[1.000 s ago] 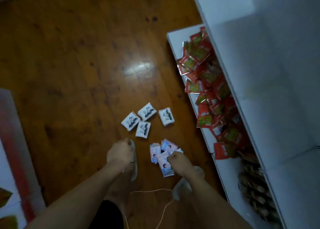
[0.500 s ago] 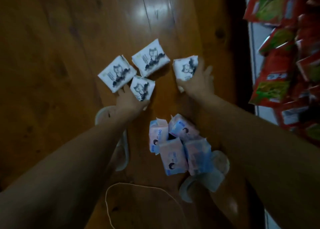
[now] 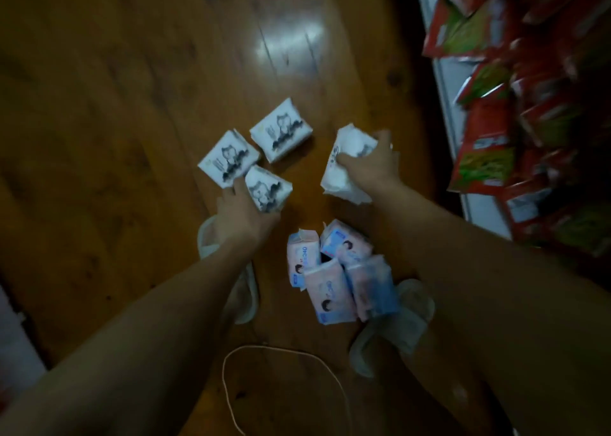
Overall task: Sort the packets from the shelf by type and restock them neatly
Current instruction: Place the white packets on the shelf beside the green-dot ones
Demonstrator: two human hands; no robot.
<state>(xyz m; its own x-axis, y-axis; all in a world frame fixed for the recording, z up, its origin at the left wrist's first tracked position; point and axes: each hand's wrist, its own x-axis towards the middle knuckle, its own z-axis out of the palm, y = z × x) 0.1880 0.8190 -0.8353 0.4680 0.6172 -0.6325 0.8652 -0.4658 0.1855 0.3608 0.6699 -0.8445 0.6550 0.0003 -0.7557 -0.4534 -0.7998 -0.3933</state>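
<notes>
In the head view, the change from half a second ago is in both hands. The right hand [image 3: 370,168], which then lay flat against the rightmost white soft-plastic packet printed with a grey cat figure [image 3: 344,168], now has its fingers and thumb curled round that packet and is squeezing it, so the wrapper is crumpled and tilted up off the dark polished wooden floor [image 3: 115,105]. The left hand [image 3: 244,211], which was only reaching toward the group, now pinches the near white cat packet [image 3: 267,192] at its lower edge, thumb on its face. The two other white cat packets [image 3: 228,158] [image 3: 281,135] lie flat on the floor just beyond, touching one another and untouched by either hand. The cluster of four pink-and-blue plastic packets [image 3: 334,280] sits between the forearms, nearer the person, where it was before. A pair of pale slippers [image 3: 396,330] lies under the arms, and a thin white cord [image 3: 231,363] loops across the floor below. At the right edge the white shelf [image 3: 453,82] holds a loose heap of red-and-green foil sachets [image 3: 486,151], blurred. I judge that the floor sorting is done and the gathering of the white type has begun, probably for restocking; the red sachets look unsorted yet.
</notes>
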